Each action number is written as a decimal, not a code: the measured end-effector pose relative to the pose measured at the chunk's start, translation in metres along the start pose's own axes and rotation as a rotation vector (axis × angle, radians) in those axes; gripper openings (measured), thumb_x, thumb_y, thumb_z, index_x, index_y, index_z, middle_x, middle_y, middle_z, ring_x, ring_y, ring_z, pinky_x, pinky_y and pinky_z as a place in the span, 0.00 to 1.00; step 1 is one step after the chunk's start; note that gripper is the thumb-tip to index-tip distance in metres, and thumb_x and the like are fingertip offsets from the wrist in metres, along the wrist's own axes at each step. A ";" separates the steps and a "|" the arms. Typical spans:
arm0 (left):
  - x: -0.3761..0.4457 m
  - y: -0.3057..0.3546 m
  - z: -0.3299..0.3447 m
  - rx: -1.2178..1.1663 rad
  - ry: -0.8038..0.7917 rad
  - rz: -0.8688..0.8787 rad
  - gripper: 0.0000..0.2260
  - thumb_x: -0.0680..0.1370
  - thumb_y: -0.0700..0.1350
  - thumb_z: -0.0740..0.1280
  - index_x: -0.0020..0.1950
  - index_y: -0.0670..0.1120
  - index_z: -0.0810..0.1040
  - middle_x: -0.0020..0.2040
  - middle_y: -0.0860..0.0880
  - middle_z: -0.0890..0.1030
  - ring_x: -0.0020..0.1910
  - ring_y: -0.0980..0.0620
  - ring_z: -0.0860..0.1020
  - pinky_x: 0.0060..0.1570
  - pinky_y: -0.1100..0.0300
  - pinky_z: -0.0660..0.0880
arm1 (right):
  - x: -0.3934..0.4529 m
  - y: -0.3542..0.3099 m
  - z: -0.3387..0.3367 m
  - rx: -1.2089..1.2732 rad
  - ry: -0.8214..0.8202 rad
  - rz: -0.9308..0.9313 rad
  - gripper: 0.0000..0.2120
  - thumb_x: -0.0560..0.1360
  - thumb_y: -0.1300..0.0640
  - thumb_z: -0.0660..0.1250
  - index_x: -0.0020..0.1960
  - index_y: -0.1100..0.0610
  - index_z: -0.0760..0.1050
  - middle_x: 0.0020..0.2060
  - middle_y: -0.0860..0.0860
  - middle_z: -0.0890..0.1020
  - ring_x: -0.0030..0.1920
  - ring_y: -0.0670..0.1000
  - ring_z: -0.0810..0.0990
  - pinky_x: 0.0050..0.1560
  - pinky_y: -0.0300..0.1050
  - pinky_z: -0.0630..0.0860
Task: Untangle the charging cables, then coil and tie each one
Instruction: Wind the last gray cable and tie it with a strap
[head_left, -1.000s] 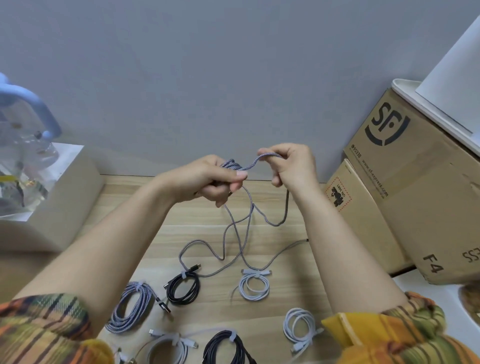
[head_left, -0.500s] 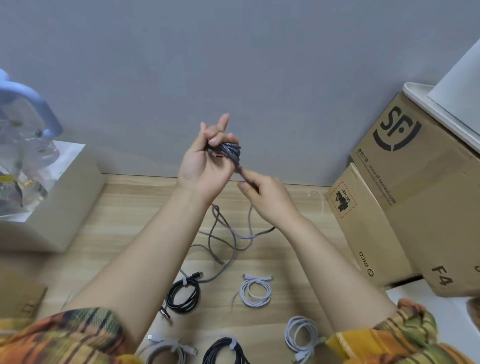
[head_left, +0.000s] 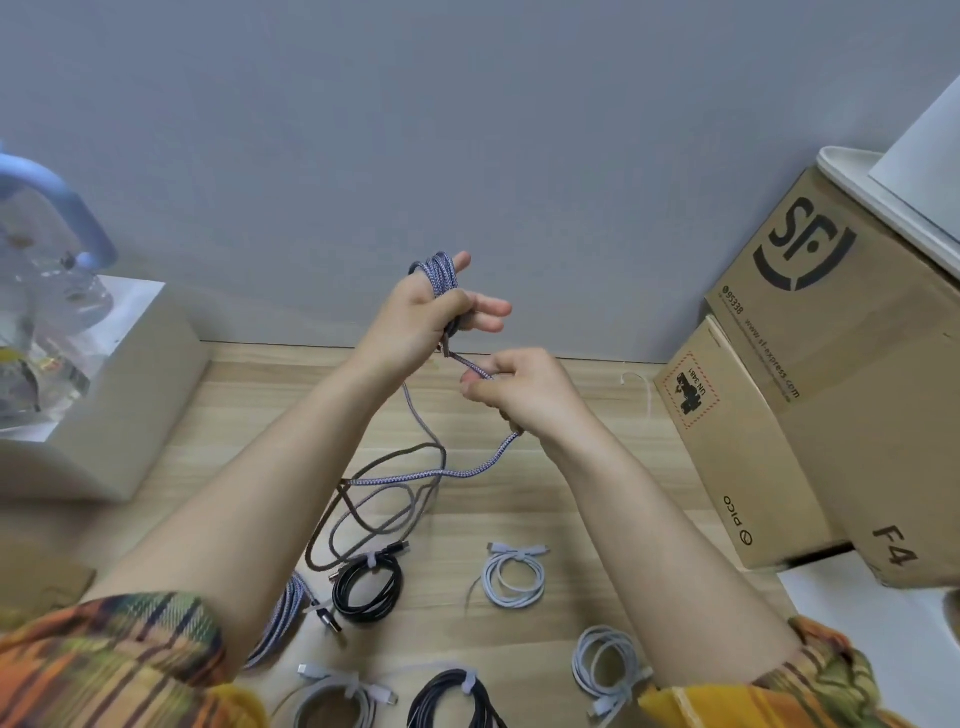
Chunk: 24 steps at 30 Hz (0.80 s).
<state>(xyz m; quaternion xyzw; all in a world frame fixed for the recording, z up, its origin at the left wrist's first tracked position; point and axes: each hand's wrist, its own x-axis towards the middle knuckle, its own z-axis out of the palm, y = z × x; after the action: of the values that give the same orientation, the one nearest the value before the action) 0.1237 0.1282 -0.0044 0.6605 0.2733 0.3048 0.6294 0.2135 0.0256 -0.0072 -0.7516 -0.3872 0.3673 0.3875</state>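
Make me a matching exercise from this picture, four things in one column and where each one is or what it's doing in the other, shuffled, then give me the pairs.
Things
1. left hand
2. right hand
3. braided cable
4. black tied coil

States
A. lies bundled on the wooden table
B. pinches the cable below the wound loops
C. has loops wound around its fingers
D. hangs in loose slack down to the table

Pairs: 1-C, 2-B, 3-D, 4-A

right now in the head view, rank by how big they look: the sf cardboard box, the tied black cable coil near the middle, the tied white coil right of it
1. SF cardboard box, by far the largest.
2. Black cable coil.
3. White coil, only slightly smaller than the black one; the two look close, so that order is unsure.
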 end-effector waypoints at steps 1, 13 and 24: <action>-0.001 0.000 -0.001 0.063 0.005 0.001 0.12 0.78 0.33 0.56 0.54 0.33 0.77 0.46 0.44 0.84 0.51 0.71 0.76 0.44 0.72 0.72 | -0.001 -0.002 -0.001 0.120 -0.040 0.051 0.06 0.72 0.62 0.69 0.37 0.55 0.76 0.22 0.45 0.68 0.22 0.44 0.64 0.25 0.36 0.62; -0.009 0.003 -0.032 0.820 -0.193 0.133 0.08 0.74 0.52 0.69 0.43 0.49 0.75 0.31 0.54 0.71 0.37 0.55 0.73 0.38 0.60 0.69 | -0.013 -0.014 -0.030 0.762 -0.192 0.114 0.08 0.72 0.65 0.65 0.37 0.55 0.71 0.19 0.43 0.59 0.17 0.41 0.55 0.21 0.35 0.51; -0.021 -0.006 -0.084 -0.254 0.556 -0.115 0.13 0.80 0.40 0.58 0.35 0.48 0.68 0.18 0.57 0.62 0.16 0.59 0.57 0.20 0.68 0.57 | 0.011 0.070 -0.073 0.351 0.604 0.081 0.04 0.75 0.62 0.67 0.48 0.54 0.77 0.27 0.49 0.68 0.21 0.42 0.64 0.26 0.35 0.63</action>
<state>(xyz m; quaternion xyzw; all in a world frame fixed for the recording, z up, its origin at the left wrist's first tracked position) 0.0467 0.1689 -0.0102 0.4516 0.4315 0.4693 0.6242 0.3007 -0.0143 -0.0391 -0.7630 -0.1563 0.2045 0.5929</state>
